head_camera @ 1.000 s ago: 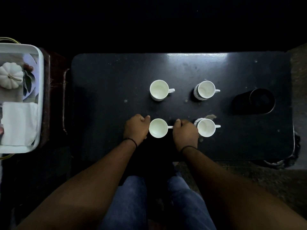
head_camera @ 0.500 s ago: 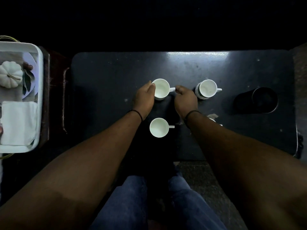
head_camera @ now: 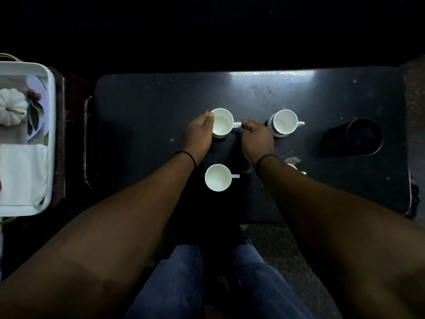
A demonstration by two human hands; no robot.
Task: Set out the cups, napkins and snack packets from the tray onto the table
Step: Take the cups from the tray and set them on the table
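Four cups sit on the dark counter point(head_camera: 142, 107), two in a far row and two nearer, though the right forearm hides all but a sliver of the near right cup point(head_camera: 293, 167). Both hands are at the far left cup point(head_camera: 222, 122), near the middle of the frame. The left hand point(head_camera: 198, 137) is curled against the cup's left wall, thumb at the rim. The right hand point(head_camera: 256, 138) pinches the handle on the cup's right side, fingers closed on it. A second ago both hands flanked the near left cup point(head_camera: 218, 177) in the same way; that cup now stands alone between the wrists. Half a second ago they had already reached the far one, and they have scarcely moved since. The far right cup point(head_camera: 284, 122) stands just beside the right hand, handle pointing right. A black tumbler point(head_camera: 364, 137) lies at the right of the frame. At the left edge the white tray point(head_camera: 51, 107) holds folded napkins point(head_camera: 21, 173) and a small white pumpkin point(head_camera: 12, 106); I can't make out any snack packets in it.
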